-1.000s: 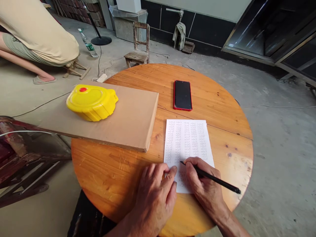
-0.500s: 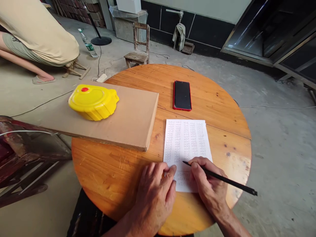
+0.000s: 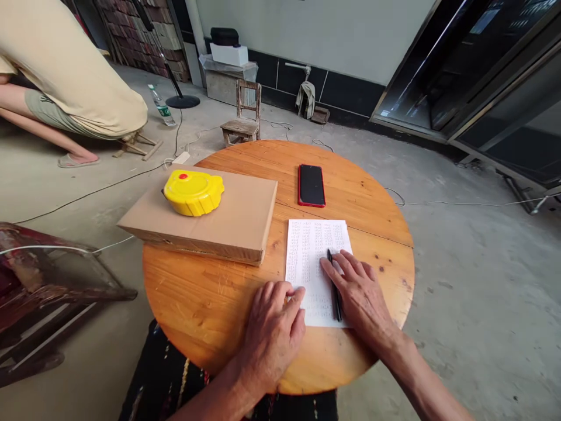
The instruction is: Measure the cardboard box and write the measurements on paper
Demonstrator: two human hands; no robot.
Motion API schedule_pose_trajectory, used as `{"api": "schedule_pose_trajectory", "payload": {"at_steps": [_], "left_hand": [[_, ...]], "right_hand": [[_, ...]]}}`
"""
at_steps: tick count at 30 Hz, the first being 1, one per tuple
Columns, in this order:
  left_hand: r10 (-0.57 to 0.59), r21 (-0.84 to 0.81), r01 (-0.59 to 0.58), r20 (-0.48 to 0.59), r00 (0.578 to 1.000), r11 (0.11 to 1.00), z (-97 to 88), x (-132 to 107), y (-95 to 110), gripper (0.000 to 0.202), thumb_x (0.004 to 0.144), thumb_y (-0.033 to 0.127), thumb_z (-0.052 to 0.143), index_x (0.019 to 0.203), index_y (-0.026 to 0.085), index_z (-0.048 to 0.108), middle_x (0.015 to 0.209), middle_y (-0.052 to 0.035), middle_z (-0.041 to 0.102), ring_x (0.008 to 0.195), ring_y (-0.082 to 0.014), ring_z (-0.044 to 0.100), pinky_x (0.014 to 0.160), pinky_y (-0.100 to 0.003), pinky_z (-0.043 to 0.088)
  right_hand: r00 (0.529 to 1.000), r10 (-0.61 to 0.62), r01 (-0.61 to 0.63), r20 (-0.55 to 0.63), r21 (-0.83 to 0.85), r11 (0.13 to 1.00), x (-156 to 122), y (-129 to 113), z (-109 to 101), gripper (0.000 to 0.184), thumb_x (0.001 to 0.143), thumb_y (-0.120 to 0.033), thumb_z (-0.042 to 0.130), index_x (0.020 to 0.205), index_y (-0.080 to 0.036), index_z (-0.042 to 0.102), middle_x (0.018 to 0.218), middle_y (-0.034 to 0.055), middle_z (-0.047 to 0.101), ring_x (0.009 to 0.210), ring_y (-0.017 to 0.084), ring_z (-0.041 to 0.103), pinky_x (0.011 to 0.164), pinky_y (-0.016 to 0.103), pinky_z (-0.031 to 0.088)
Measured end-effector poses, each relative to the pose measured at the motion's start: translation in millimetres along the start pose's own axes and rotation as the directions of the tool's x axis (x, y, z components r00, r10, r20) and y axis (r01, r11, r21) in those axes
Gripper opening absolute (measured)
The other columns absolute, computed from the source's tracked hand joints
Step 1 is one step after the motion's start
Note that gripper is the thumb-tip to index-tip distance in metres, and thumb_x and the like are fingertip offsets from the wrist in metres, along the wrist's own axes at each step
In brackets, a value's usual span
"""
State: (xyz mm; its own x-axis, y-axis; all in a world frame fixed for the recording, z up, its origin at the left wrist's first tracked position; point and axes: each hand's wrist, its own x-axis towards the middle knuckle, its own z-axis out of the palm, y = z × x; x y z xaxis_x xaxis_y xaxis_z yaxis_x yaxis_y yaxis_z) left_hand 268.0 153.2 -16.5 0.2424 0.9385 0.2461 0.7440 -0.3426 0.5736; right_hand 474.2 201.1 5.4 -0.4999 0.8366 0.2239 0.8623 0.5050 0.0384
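A white sheet of paper [image 3: 313, 251] filled with small written rows lies on the round wooden table [image 3: 210, 298]. My left hand [image 3: 272, 330] rests flat on the table with fingers stretched, its fingertips on the paper's lower left edge. My right hand [image 3: 360, 289] lies flat, fingers spread, on the paper's right part. A black pen [image 3: 334, 286] lies on the paper beside and partly under my right hand's fingers, which lie on it but do not grip it.
A red-cased phone [image 3: 311, 185] lies face up beyond the paper. A flat cardboard box [image 3: 228, 225] with a yellow tape measure [image 3: 193, 192] on it overhangs the table's left. A person in beige crouches at far left [image 3: 70, 76]. A small wooden chair [image 3: 241, 117] stands behind.
My right hand has stopped holding the pen in a writing grip and now lies flat with the pen lying on the paper. The camera view has pulled back and up.
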Motion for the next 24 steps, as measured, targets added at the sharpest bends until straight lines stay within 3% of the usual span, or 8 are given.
{"api": "schedule_pose_trajectory", "payload": {"at_steps": [3,6,8,12,15,17,20,24], "left_hand": [[0.007,0.010,-0.007,-0.003,1.000,1.000,0.4,0.8,-0.1,0.033,0.087,0.009,0.053,0.116,0.019,0.064,0.097,-0.0070,0.059,0.093,-0.0259,0.054,0.082,-0.043,0.047],[0.038,0.042,-0.038,-0.008,0.999,0.998,1.9,-1.2,-0.2,0.033,0.085,0.008,0.054,0.114,0.019,0.065,0.096,-0.0067,0.060,0.093,-0.0258,0.056,0.081,-0.041,0.048],[0.100,0.069,-0.097,-0.048,0.994,0.993,5.6,-4.6,-4.5,0.034,0.085,0.007,0.053,0.114,0.019,0.064,0.095,-0.0065,0.060,0.091,-0.0246,0.057,0.078,-0.039,0.049],[0.334,0.171,-0.301,-0.216,0.918,0.938,22.4,-4.2,-29.9,0.029,0.086,0.015,0.056,0.113,0.021,0.065,0.092,-0.0055,0.062,0.081,-0.0214,0.060,0.070,-0.033,0.048],[0.429,0.220,-0.386,-0.201,0.881,0.896,29.5,1.9,-42.5,0.032,0.084,0.020,0.062,0.115,0.024,0.065,0.092,-0.0038,0.064,0.079,-0.0200,0.062,0.069,-0.030,0.050],[0.384,0.224,-0.346,-0.161,0.909,0.911,24.7,2.3,-38.1,0.031,0.084,0.019,0.062,0.114,0.024,0.067,0.091,-0.0039,0.064,0.081,-0.0208,0.063,0.070,-0.031,0.051],[0.207,0.204,-0.186,-0.089,0.974,0.961,9.3,-1.1,-18.7,0.029,0.085,0.014,0.056,0.109,0.022,0.069,0.093,-0.0062,0.064,0.087,-0.0242,0.063,0.078,-0.037,0.053],[0.095,0.112,-0.093,-0.014,0.995,0.989,-7.6,-9.5,-3.3,0.043,0.082,0.011,0.056,0.122,0.021,0.065,0.104,-0.0080,0.066,0.099,-0.0267,0.062,0.088,-0.042,0.053]], "right_hand": [[0.992,0.102,-0.104,-0.069,-0.027,0.994,-14.0,3.4,-6.1,0.050,0.089,0.001,0.041,0.131,-0.019,0.058,0.130,0.0158,0.065,0.117,0.033,0.059,0.089,0.048,0.047],[0.948,0.244,-0.239,-0.204,0.047,0.970,-44.3,0.0,-9.5,0.038,0.092,-0.006,0.043,0.123,-0.018,0.059,0.120,0.0141,0.069,0.107,0.030,0.063,0.084,0.044,0.050],[0.934,0.264,-0.258,-0.239,0.058,0.964,-66.9,-8.5,-5.2,0.034,0.095,-0.011,0.044,0.124,-0.018,0.059,0.121,0.0137,0.069,0.109,0.028,0.064,0.083,0.041,0.053],[0.897,0.273,-0.294,-0.348,-0.008,0.956,-90.4,-26.9,18.9,0.033,0.094,-0.019,0.050,0.126,-0.018,0.059,0.127,0.0134,0.069,0.115,0.029,0.065,0.091,0.043,0.052],[0.871,0.227,-0.293,-0.436,-0.090,0.952,-89.5,-33.9,31.1,0.033,0.090,-0.020,0.052,0.122,-0.016,0.061,0.126,0.0145,0.071,0.113,0.032,0.068,0.091,0.047,0.051],[0.874,0.225,-0.292,-0.431,-0.095,0.952,-87.5,-38.6,30.8,0.034,0.090,-0.020,0.053,0.122,-0.016,0.061,0.126,0.0140,0.071,0.112,0.033,0.068,0.091,0.048,0.049],[0.895,0.254,-0.290,-0.366,-0.045,0.956,-86.8,-44.4,25.6,0.035,0.093,-0.021,0.052,0.126,-0.017,0.059,0.130,0.0133,0.069,0.116,0.033,0.067,0.093,0.051,0.049],[0.886,0.309,-0.301,-0.346,0.078,0.950,-92.2,-40.6,25.1,0.032,0.098,-0.027,0.046,0.126,-0.017,0.059,0.127,0.0159,0.070,0.116,0.034,0.066,0.089,0.054,0.054]]}}
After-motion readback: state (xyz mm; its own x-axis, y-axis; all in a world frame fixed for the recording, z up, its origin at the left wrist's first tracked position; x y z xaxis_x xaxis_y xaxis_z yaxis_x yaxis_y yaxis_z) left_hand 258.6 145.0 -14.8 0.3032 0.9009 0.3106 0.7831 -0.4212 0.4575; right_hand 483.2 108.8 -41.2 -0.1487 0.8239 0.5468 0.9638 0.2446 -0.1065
